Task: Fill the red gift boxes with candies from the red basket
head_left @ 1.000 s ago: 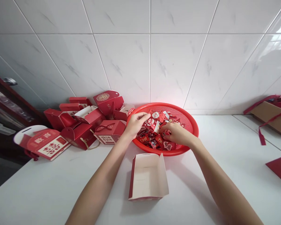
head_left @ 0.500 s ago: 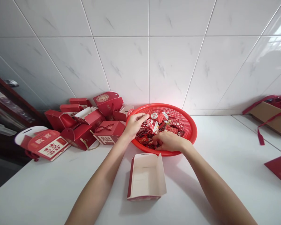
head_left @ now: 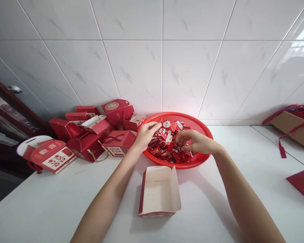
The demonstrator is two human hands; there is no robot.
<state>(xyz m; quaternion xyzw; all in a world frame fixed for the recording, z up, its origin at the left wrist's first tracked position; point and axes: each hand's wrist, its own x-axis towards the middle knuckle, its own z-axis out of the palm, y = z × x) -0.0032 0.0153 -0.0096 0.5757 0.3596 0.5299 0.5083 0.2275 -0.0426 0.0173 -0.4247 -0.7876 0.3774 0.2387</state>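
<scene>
My left hand [head_left: 147, 135] reaches over the left rim of a red plastic basket [head_left: 208, 140]. Its thumb and fingers pinch the edge of a red candy packet [head_left: 162, 134] with white print. Above the right part of the candy pile, my right hand [head_left: 196, 141] has its fingers curved and thumb apart. A dark-and-red wrapped candy [head_left: 176, 148] is close to its thumb tip; no firm hold on it shows. Small wrapped candies [head_left: 164, 155] fill the basket. In front of it stands an open carton [head_left: 158, 195], white inside and red outside, with nothing in it.
Several red gift boxes [head_left: 118, 141] with cord handles crowd the counter on the left against the tiled wall. At the far right lies a brown cardboard box [head_left: 291, 126] with red ribbons. A flat red card piece [head_left: 302, 184] is at the right edge.
My right hand has lifted out of the candies and shifted right, its fingers now apart. My left hand stays at the red packet. The view has shifted very slightly.
</scene>
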